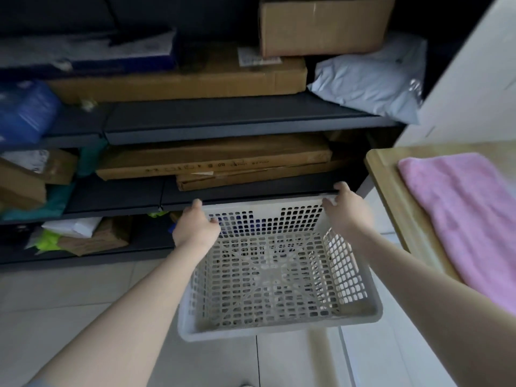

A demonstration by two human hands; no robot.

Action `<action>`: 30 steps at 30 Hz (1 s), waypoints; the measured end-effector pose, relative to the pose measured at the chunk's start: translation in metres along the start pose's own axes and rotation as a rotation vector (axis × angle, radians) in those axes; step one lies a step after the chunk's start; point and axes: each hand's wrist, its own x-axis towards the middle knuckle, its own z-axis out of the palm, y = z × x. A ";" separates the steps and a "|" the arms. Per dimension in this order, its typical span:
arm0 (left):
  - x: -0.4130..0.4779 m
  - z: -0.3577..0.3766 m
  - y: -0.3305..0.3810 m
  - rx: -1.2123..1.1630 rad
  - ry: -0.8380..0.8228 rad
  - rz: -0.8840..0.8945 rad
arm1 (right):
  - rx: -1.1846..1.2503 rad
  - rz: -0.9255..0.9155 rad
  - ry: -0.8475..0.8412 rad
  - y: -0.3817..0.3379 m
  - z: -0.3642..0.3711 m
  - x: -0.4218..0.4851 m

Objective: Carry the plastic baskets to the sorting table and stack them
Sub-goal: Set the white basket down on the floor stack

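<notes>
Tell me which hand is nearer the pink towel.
Right. The right hand grips the basket corner beside the pink towel; the left hand holds the far corner.

The basket [276, 275] is pale grey plastic, matt, with a grid of small holes and a smooth rim. The shelves [223, 121] look like dark matt metal. The boxes [321, 23] are brown cardboard, dull and a little rough. The bag [368, 82] is grey plastic film, slightly shiny and wrinkled. The table [391, 196] is light wood, smooth. The towel [469, 213] is pink cloth, fluffy. The floor [69, 297] is pale tile, smooth.
</notes>
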 end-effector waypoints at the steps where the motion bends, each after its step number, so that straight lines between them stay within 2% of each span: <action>1: -0.007 -0.015 0.006 -0.020 0.012 0.024 | 0.025 0.000 0.008 -0.007 -0.016 -0.006; 10: -0.086 -0.202 0.031 -0.141 0.174 0.134 | 0.137 -0.139 0.116 -0.086 -0.172 -0.069; 15: -0.144 -0.298 0.004 -0.165 0.290 0.080 | 0.197 -0.316 0.129 -0.155 -0.232 -0.115; 23: -0.255 -0.381 -0.107 -0.235 0.432 -0.114 | 0.294 -0.600 0.027 -0.254 -0.260 -0.219; 30: -0.360 -0.442 -0.246 -0.275 0.600 -0.420 | 0.265 -0.807 -0.096 -0.358 -0.238 -0.316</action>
